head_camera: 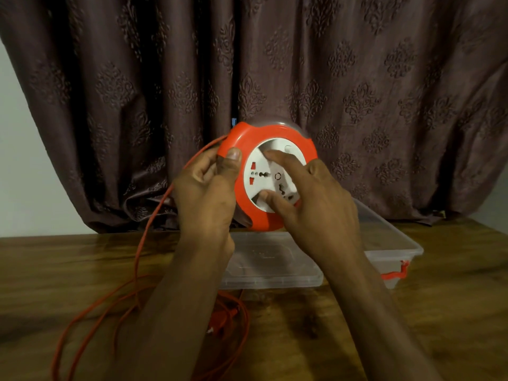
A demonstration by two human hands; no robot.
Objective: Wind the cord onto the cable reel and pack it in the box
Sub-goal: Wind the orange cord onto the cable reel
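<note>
Orange round plastic cable reel (pixel 270 177) with a white socket face is held up above the wooden worktop (pixel 439 312). The left hand (pixel 204 188) grips its left rim, thumb over the edge. The right hand (pixel 316 204) rests extended fingers on the white centre, holding nothing. Orange cord (pixel 137 259) trails from the reel into loose loops on the worktop. A clear plastic box (pixel 395 243) and its clear lid (pixel 269 268) lie beneath.
</note>
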